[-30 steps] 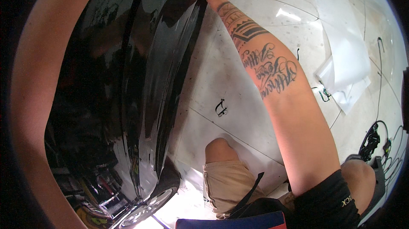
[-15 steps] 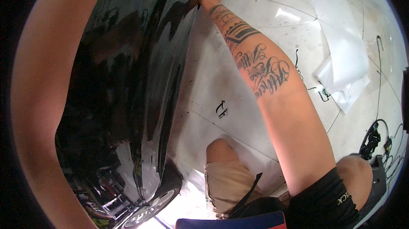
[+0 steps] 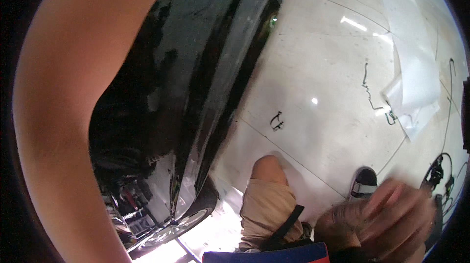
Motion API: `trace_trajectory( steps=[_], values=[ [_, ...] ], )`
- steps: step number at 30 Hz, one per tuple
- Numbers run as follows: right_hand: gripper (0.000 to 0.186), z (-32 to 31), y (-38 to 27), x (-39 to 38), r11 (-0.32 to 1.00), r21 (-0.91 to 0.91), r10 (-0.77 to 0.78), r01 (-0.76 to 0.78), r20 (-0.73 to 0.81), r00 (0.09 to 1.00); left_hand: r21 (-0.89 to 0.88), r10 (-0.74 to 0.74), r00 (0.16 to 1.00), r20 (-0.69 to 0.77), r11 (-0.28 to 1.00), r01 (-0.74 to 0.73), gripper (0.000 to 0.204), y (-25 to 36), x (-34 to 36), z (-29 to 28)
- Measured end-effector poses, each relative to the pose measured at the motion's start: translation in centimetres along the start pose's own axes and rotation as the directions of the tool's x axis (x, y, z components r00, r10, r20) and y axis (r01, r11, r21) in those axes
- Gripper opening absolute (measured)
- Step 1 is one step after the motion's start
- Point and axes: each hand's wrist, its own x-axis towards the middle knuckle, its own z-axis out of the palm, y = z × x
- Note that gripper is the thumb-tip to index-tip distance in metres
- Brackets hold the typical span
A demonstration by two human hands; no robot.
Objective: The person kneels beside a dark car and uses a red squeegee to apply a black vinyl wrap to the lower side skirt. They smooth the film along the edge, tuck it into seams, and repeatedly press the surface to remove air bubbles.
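Note:
A glossy black car body panel [image 3: 196, 67] fills the centre-left, reflecting light, with a wheel [image 3: 188, 221] at its lower end. My left forearm runs up the left side along the panel and leaves the top edge; the hand itself is out of view. Down at the lower right, my right hand [image 3: 391, 209] is smeared by motion near my leg, so its fingers and anything in them cannot be made out. A small black looped item [image 3: 276, 121] lies on the pale tiled floor [image 3: 318, 72] beside my bent knee.
White sheets [image 3: 411, 91] lie on the floor at the right, with thin black wire pieces [image 3: 367, 86] beside them. Black cables and parts [image 3: 434, 170] are at the far right. A sandalled foot [image 3: 364, 182] and a navy red-edged object [image 3: 264, 253] show below.
My right hand has left the panel's upper edge and moved down to the lower right. My left arm spreads further right, and the panel and floor have shifted rightward in view.

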Motion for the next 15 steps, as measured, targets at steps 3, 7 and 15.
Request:
trace_trajectory(
  steps=[3,7,15],
  values=[
    [0.018,4.5,-0.8,-0.6,0.979,-0.205,0.091,-0.009,0.394,0.915,-0.001,-0.024,0.999,0.024,1.0,0.024,0.027,-1.3,-1.9,2.5],
    [0.016,7.1,-0.2,-2.1,0.902,-0.399,0.012,0.164,0.402,0.915,-0.015,-0.003,1.0,-0.011,1.0,0.003,0.027,-0.5,-1.2,2.8],
    [0.019,10.8,16.8,-12.1,0.701,0.498,0.612,-0.51,-0.052,0.789,0.033,-0.026,0.999,-0.036,0.999,0.027,0.027,-1.1,-1.0,3.7]
  ],
)
